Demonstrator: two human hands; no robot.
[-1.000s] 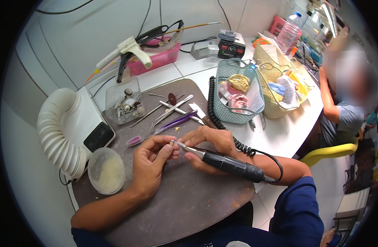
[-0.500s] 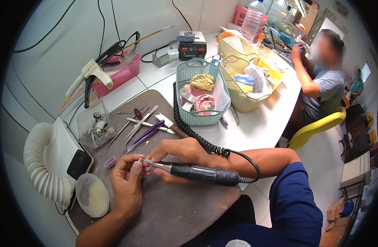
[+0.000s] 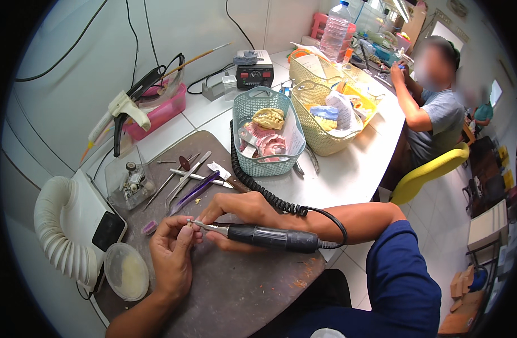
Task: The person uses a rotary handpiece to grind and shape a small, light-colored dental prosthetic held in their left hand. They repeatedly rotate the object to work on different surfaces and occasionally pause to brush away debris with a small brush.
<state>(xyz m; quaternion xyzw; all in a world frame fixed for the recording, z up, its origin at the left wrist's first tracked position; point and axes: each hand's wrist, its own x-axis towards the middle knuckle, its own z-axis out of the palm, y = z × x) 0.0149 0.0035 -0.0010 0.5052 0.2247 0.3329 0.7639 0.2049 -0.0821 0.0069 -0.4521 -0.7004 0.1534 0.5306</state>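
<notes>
Fingers of the left hand [image 3: 171,256] pinch a tiny pale piece [image 3: 189,224] over the brown table [image 3: 241,293]; at its 3 o'clock, right hand [image 3: 238,217] fingers wrap a black rotary handpiece [image 3: 269,236], tip touching the piece. Teal basket [image 3: 269,132] sits at 1 o'clock.

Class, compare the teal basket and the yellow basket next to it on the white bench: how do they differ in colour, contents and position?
The teal basket is blue-green; the yellow basket is pale yellow. The teal basket holds tan and pink dental casts; the yellow basket holds blue items and white paper or wrapping. The teal basket stands nearer the brown work mat; the yellow basket lies farther right, toward the seated person. Both are perforated plastic baskets, upright, side by side.
</notes>
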